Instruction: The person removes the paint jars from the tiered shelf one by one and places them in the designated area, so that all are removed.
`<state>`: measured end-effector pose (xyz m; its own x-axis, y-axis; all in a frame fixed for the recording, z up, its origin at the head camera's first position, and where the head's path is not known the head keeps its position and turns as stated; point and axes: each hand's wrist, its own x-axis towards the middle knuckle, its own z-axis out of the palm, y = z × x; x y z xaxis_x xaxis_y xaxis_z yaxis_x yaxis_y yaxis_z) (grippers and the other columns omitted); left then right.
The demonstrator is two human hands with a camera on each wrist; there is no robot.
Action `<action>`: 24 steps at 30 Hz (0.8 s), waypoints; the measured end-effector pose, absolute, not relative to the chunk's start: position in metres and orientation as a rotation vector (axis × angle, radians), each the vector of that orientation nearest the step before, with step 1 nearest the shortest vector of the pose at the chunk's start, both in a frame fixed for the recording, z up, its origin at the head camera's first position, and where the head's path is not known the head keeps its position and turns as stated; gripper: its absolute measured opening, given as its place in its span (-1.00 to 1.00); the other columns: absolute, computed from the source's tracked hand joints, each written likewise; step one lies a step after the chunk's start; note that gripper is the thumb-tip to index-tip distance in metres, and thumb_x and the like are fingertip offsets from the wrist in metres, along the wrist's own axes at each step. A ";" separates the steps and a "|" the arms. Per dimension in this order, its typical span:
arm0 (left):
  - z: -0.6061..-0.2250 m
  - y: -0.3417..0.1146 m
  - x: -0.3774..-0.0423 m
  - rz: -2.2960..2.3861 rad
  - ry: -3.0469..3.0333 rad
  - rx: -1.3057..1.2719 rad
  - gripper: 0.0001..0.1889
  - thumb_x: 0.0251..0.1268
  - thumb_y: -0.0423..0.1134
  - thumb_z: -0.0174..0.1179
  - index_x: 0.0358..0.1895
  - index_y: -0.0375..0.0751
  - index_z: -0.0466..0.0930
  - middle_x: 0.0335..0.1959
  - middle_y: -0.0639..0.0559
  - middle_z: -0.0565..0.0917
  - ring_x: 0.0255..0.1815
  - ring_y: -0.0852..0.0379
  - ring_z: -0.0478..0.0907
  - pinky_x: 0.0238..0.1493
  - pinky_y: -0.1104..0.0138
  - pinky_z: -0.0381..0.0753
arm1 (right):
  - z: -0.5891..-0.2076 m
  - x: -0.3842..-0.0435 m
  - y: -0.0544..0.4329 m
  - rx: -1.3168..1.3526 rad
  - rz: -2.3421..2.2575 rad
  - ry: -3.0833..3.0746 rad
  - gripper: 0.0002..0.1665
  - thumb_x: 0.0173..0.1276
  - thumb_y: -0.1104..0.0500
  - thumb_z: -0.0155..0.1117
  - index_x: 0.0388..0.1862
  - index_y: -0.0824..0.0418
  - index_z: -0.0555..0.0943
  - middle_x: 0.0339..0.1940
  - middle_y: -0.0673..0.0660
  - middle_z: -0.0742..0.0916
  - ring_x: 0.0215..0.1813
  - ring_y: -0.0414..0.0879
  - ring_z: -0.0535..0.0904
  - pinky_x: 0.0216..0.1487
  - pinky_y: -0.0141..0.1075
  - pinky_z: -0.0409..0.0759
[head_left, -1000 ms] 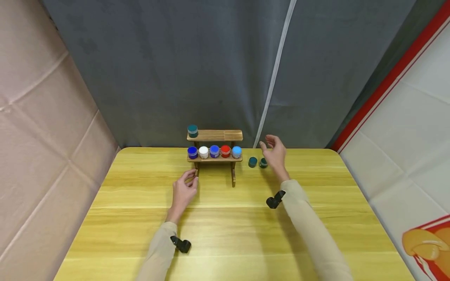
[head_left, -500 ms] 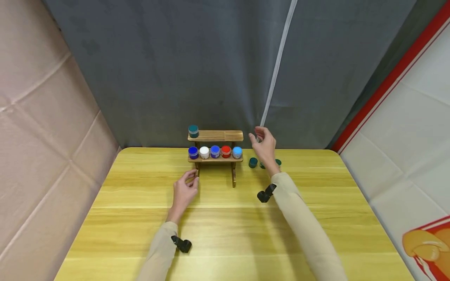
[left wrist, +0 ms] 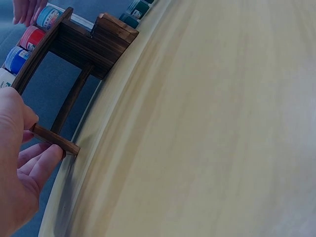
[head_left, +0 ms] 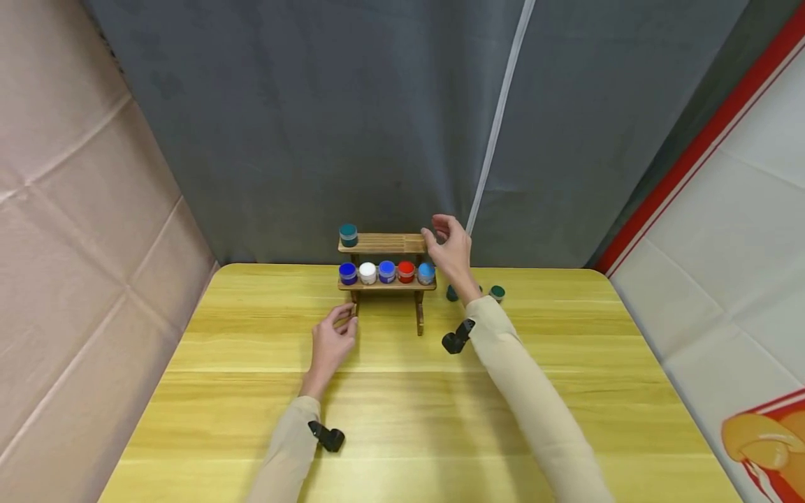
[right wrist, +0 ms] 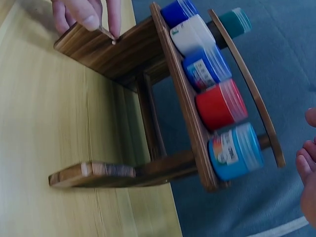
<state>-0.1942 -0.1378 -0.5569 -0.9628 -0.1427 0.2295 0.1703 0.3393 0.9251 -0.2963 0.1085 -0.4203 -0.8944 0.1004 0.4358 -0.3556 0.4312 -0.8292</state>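
A small two-tier wooden stand [head_left: 386,283] holds paint jars. Along its lower shelf sit dark blue [head_left: 348,273], white [head_left: 367,273], blue [head_left: 387,272], red [head_left: 406,272] and light blue [head_left: 426,273] jars. One teal jar [head_left: 349,235] stands at the left end of the upper shelf. My left hand [head_left: 331,344] pinches the stand's left leg [left wrist: 55,138] between thumb and fingers. My right hand [head_left: 450,246] is at the upper shelf's right end, fingers loosely bent, with nothing visible between them; the right wrist view catches only its fingertips [right wrist: 307,160] at the edge.
Right of the stand, several dark green jars stand on the table [head_left: 390,405], including one green jar [head_left: 497,293]; my right wrist partly covers this group. A grey curtain [head_left: 283,140] hangs behind the table, with fabric walls on both sides.
My right hand has moved left from above the green jars to the upper shelf's right end, uncovering the rightmost green jar. My left hand keeps its grip on the leg.
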 end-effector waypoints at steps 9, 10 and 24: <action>-0.557 -0.137 -0.193 -1.673 -2.334 -0.014 -0.67 0.40 -0.46 0.31 0.20 -0.34 0.71 0.07 -0.39 0.77 0.02 -0.29 0.81 0.06 0.24 0.85 | -0.414 -0.296 0.080 0.249 1.498 -2.349 -0.48 0.53 0.16 0.37 0.34 0.41 0.55 0.29 0.31 0.69 0.34 0.16 0.64 0.51 -0.10 0.64; -0.557 -0.137 -0.192 -1.674 -2.334 -0.013 -0.66 0.40 -0.46 0.31 0.20 -0.34 0.71 0.07 -0.39 0.77 0.02 -0.30 0.81 0.06 0.24 0.85 | -0.414 -0.296 0.076 0.264 1.499 -2.359 -0.47 0.53 0.16 0.36 0.35 0.41 0.55 0.30 0.31 0.68 0.35 0.17 0.63 0.52 -0.09 0.63; -0.555 -0.135 -0.188 -1.672 -2.316 -0.008 -0.66 0.39 -0.48 0.30 0.20 -0.36 0.70 0.06 -0.39 0.77 0.02 -0.31 0.81 0.07 0.23 0.84 | -0.403 -0.297 0.034 0.407 1.496 -2.430 -0.39 0.51 0.12 0.40 0.39 0.42 0.52 0.36 0.31 0.66 0.39 0.16 0.61 0.53 -0.11 0.62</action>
